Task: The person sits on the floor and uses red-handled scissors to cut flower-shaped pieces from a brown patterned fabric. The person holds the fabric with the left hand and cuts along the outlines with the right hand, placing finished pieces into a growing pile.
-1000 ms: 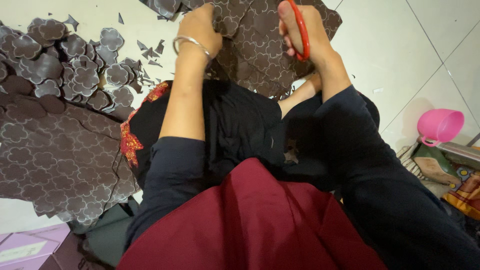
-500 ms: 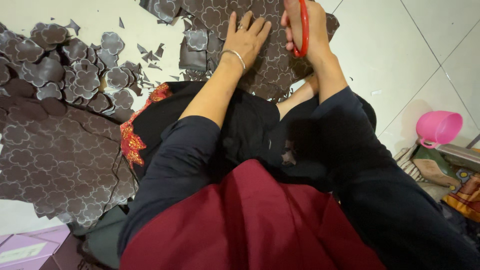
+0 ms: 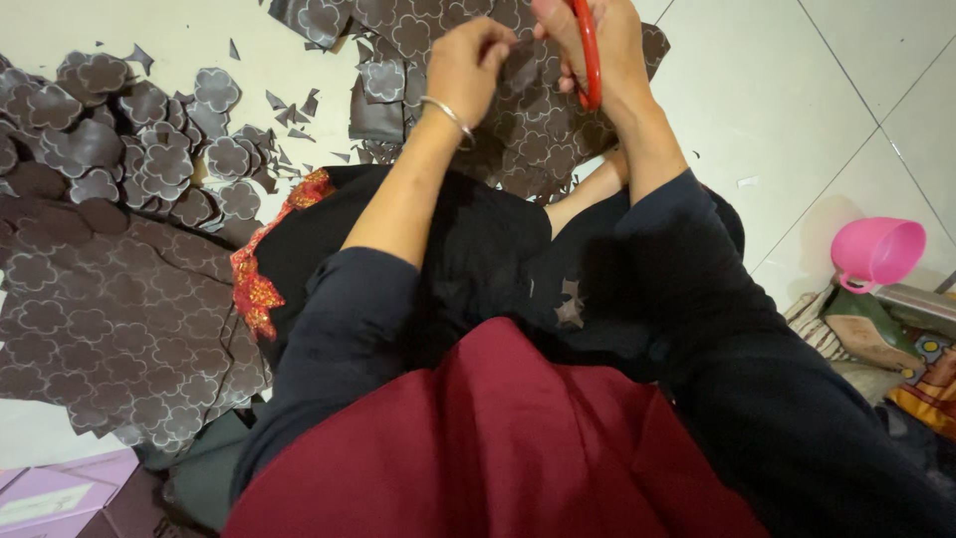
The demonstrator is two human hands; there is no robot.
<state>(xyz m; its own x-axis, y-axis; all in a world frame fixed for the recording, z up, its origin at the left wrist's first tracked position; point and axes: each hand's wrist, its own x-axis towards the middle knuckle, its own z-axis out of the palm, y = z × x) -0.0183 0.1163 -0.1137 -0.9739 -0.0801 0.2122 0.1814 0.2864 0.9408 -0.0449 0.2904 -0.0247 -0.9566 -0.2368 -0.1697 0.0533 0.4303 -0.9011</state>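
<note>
The person sat on the pale tiled floor [image 3: 757, 110], and the step in hand appeared to be cutting flower shapes from a dark brown sheet printed with scalloped flower outlines [image 3: 518, 139]. The right hand [image 3: 607, 50] was closed through the red loop handle of a pair of scissors [image 3: 590, 55]; the blades were hidden. The left hand [image 3: 476, 65], wearing a thin silver bangle [image 3: 446, 115], was pinched shut on a small part of that sheet, just beside the scissors. The sheet lay directly under and in front of both hands, beyond the knees. In my judgement, the next cut called for the left fingers to keep the piece taut and turn it along the outline. A heap of cut brown flower pieces [image 3: 129, 149] lay well to the left; a pink plastic cup [image 3: 881, 254] stood apart at right.
</note>
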